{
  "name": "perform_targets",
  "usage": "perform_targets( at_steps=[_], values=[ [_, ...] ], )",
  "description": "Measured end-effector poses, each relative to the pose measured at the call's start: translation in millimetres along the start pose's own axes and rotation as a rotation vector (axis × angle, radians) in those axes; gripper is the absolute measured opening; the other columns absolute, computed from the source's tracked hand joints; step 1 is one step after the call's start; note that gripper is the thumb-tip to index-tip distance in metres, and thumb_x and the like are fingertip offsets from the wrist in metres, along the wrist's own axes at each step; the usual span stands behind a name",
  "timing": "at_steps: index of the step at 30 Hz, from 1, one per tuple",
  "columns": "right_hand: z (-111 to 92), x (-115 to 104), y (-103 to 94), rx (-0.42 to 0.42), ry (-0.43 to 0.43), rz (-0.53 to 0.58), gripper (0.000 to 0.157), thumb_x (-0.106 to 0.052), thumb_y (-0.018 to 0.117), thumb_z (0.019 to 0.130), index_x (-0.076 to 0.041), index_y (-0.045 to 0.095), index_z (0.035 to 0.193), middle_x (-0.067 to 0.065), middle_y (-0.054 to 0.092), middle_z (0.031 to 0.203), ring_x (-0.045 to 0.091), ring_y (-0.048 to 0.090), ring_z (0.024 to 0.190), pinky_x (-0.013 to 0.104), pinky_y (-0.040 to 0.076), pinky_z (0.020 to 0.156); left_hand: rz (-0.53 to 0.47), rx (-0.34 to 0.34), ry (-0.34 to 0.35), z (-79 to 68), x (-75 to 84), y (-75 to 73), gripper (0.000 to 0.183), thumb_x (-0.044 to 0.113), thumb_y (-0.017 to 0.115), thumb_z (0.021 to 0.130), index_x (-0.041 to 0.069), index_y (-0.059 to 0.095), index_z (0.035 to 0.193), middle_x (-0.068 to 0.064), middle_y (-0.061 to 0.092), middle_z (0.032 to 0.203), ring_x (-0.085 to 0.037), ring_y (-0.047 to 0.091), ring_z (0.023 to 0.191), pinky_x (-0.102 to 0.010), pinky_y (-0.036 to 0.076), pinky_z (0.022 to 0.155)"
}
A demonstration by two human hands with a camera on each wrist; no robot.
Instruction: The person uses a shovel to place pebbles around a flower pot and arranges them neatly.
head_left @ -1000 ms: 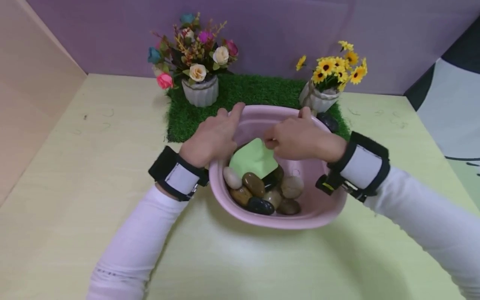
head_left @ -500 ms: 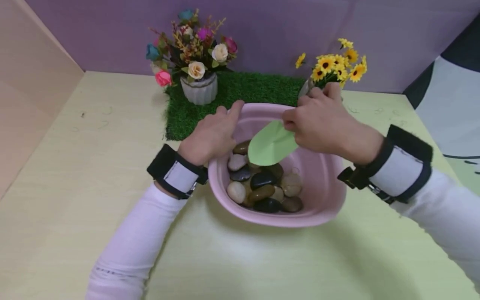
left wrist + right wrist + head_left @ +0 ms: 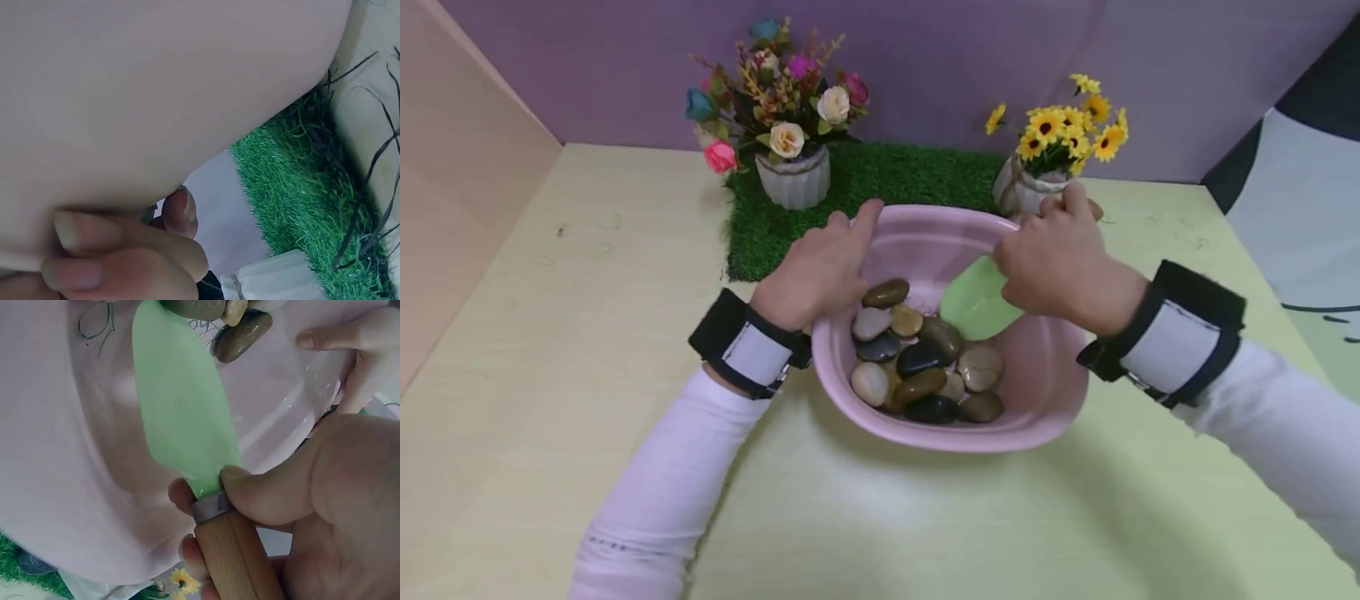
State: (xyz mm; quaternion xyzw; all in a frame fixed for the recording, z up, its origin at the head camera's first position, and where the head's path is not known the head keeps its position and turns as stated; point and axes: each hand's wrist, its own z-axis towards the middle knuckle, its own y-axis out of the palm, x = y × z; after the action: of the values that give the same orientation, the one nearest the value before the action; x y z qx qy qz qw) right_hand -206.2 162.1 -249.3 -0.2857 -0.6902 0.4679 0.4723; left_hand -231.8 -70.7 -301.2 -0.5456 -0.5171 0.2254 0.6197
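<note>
Currently left hand [image 3: 816, 273] grips basin edge [image 3: 951, 444]; right hand [image 3: 1062, 265] holds scoop [image 3: 976, 302] inside.

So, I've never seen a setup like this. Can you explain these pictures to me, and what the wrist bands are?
There's no robot here, just a person's two bare hands. The bands carry small cameras. The widest picture comes from a camera on the head, looking down; the other two come from the wrists, so the left one shows mostly skin.

On the table sits a pink basin with smooth stones inside. Behind it are a grass-like mat and two flower pots. The left hand grips the basin's rim, while the right hand holds a green trowel by its wooden handle.
</note>
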Motion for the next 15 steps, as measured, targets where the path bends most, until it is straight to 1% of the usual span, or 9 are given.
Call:
perform_targets(
  at_steps=[3,8,12,15],
  values=[
    [2,0,-0.8,-0.044,-0.014,0.029,0.031,-0.017,0.053,0.088,-0.014,0.047,0.059,0.005,0.046,0.061,0.028,0.040,0.068,0.053,0.027,0.086,-0.002,0.002,0.000,-0.4,-0.3,-0.7,0.077,0.013,0.056,0.097,0.021,0.008,0.158,-0.025,0.045,0.133,-0.036,0.059,0.095,-0.043,0.053,0.075],
    [6,-1,-2.5,-0.133,-0.056,0.081,0.030,-0.016,0.051,0.091,-0.016,0.050,0.061,0.003,0.050,0.061,0.026,0.042,0.068,0.055,0.026,0.088,0.003,0.006,0.004,-1.4,0.0,-0.9,0.078,0.012,0.056,0.096,0.020,0.009,0.158,-0.025,0.046,0.132,-0.035,0.060,0.093,-0.042,0.053,0.073],
    [9,0,-4.8,-0.192,-0.062,0.089,0.027,-0.014,0.050,0.091,-0.016,0.050,0.064,0.003,0.052,0.064,0.026,0.045,0.073,0.056,0.024,0.091,0.005,0.008,0.002,-1.5,0.5,-0.8,0.080,0.012,0.058,0.095,0.020,0.009,0.158,-0.025,0.046,0.130,-0.034,0.060,0.090,-0.041,0.053,0.071],
    [11,1,-6.3,-0.221,-0.066,0.097,0.026,-0.017,0.050,0.094,-0.017,0.054,0.068,0.004,0.056,0.067,0.028,0.050,0.076,0.056,0.025,0.092,-0.001,0.008,0.001,-0.9,0.4,-0.3,0.080,0.011,0.059,0.095,0.020,0.009,0.157,-0.024,0.047,0.129,-0.033,0.060,0.089,-0.040,0.053,0.069]
  ],
)
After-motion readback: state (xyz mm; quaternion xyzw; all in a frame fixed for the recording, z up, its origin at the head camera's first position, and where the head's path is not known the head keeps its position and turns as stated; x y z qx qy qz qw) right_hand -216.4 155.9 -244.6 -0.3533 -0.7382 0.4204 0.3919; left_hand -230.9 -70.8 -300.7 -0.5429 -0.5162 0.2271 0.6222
